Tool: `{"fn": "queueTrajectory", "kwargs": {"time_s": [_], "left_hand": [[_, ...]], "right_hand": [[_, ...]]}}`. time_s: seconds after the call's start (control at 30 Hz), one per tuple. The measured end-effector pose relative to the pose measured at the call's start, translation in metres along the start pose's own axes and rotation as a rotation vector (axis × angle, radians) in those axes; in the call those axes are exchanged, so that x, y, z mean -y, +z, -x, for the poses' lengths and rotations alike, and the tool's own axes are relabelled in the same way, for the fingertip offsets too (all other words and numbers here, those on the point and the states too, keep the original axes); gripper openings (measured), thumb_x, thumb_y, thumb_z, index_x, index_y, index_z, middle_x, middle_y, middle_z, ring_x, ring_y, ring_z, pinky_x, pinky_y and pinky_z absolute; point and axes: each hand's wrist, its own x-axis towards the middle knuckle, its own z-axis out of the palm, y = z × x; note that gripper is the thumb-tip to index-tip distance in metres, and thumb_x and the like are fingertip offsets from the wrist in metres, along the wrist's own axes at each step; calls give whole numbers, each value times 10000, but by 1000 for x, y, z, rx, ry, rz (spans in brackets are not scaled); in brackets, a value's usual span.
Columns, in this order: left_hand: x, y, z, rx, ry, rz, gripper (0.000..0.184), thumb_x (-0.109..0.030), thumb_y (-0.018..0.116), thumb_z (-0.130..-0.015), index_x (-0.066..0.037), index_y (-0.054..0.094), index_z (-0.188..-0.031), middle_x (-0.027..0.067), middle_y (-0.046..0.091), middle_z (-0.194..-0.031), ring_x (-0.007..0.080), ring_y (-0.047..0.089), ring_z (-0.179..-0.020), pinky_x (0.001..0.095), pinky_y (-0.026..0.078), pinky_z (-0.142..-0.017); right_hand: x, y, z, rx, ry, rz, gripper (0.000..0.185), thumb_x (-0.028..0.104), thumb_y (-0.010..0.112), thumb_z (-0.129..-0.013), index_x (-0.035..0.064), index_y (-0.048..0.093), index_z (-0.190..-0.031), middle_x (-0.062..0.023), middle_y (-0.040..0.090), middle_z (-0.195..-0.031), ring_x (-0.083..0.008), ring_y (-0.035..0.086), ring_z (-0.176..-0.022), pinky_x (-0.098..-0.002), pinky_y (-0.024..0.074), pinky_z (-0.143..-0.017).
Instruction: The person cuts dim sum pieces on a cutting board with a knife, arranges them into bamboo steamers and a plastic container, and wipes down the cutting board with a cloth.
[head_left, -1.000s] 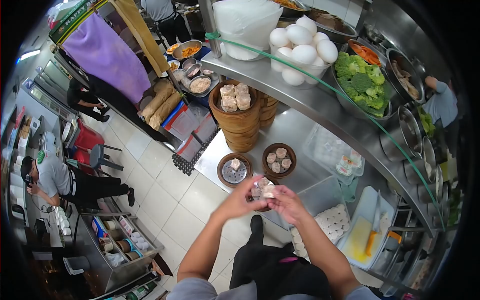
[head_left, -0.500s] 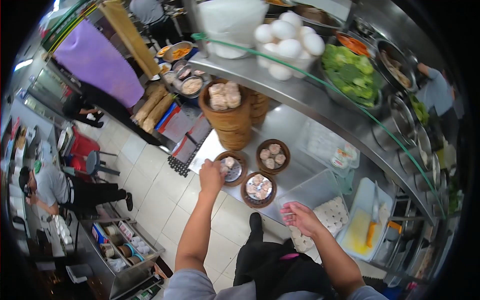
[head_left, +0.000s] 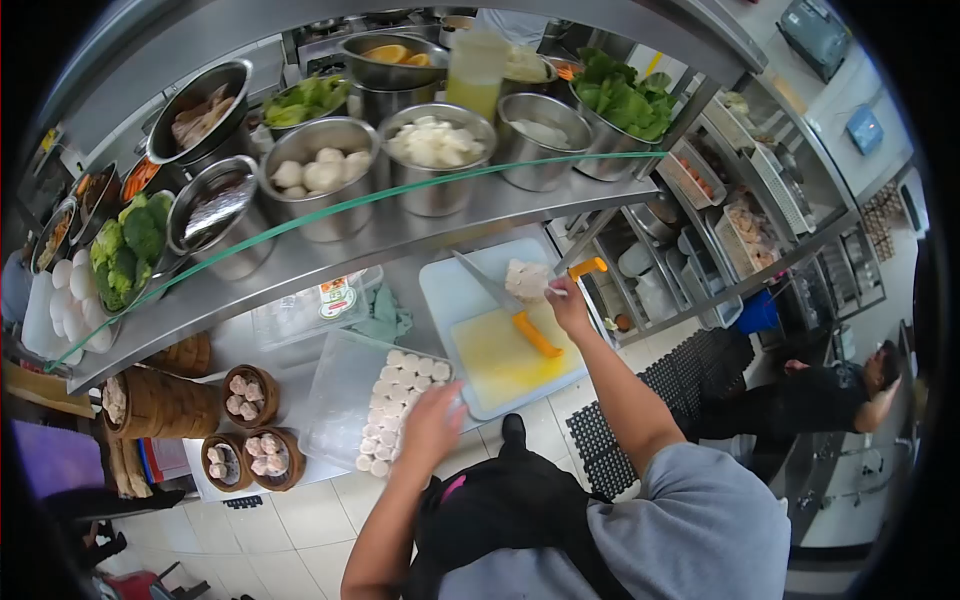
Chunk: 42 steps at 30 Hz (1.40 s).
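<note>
- Pinching one small white piece (head_left: 555, 291) in right fingers (head_left: 567, 288), near one pale block (head_left: 527, 279)
- Can't tell left fingers' (head_left: 449, 398) spread, blurred beside round white discs (head_left: 395, 389)
- Three round bamboo steamers (head_left: 298, 464)

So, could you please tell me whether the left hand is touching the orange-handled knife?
Apart: the head view shows the left hand off to one side, with bare cutting board visible between it and the orange-handled knife.

1. Passage lies open over the cutting board's (head_left: 445, 285) near end.
2. A knife (head_left: 534, 333) lies across its middle.
3. A loaded shelf (head_left: 410, 228) spans beyond it.
4. A plastic container (head_left: 336, 405) flanks its left.
</note>
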Motion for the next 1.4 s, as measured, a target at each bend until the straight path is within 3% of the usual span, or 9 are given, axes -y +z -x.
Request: {"fn": "queueTrajectory", "kwargs": {"time_s": [0.17,0.27,0.4,0.5,0.67,0.93,1.07,1.1,1.4], "left_hand": [[-19,176,-92,163,270,-406,382,-105,611,-910,-78,672,-1286,131,639,-1307,333,593,-1219,519,440,-1066],[-10,231,-118,227,374,-561,335,-145,589,-930,-76,671,-1247,121,640,-1296,310,580,-1244,555,385,-1125],[-16,234,-138,437,371,-612,277,-195,587,-944,-80,661,-1185,101,648,-1220,283,572,-1276,572,342,-1164],[-43,201,-147,322,477,-517,253,-124,671,-876,-76,649,-1123,105,643,-1154,293,600,-1241,548,403,-1133],[-63,133,-173,-189,504,-235,212,84,709,-822,-32,603,-965,168,629,-1068,366,667,-1077,473,546,-974],[-132,45,-186,-914,147,328,174,-108,588,-1042,-59,434,-978,81,538,-905,207,634,-865,399,567,-859],[-138,52,-164,-806,313,291,397,-257,499,-1065,-31,468,-740,71,497,-618,186,529,-583,320,491,-604],[-130,63,-159,-769,208,363,402,-238,478,-1052,-65,405,-697,45,406,-607,154,390,-531,322,427,-532],[-205,88,-155,-670,321,780,419,-221,476,-1065,-66,373,-690,43,372,-551,129,309,-461,319,317,-451]], "right_hand": [[-8,-17,-80,338,-344,308,709,259,854,-793,89,556,-1413,-183,586,-1388,-366,549,-1308,-411,445,-1114],[-20,-21,-108,838,-310,473,1131,343,919,-651,108,346,-1598,-263,319,-1609,-399,329,-1505,-422,317,-1239],[-30,-14,-104,775,-439,486,1232,389,927,-640,76,257,-1626,-262,312,-1637,-409,299,-1530,-427,297,-1253],[-49,4,-103,681,-551,434,1305,495,925,-610,65,235,-1631,-261,358,-1612,-419,315,-1518,-448,319,-1239],[1,-28,-94,696,-428,487,1176,400,901,-625,57,320,-1587,-261,507,-1433,-445,511,-1308,-482,414,-1144],[-25,-36,-23,594,-641,231,1055,374,876,-659,44,399,-1540,-282,538,-1367,-477,496,-1287,-513,387,-1149],[-27,-54,8,721,-547,392,1077,364,847,-683,5,335,-1560,-223,466,-1427,-404,439,-1352,-468,353,-1166],[-25,-57,8,705,-562,405,1093,369,858,-673,4,333,-1560,-212,467,-1424,-393,435,-1355,-466,350,-1169],[-10,-56,4,737,-511,458,1016,373,863,-658,4,417,-1493,-202,476,-1395,-380,444,-1332,-451,352,-1162]]}}
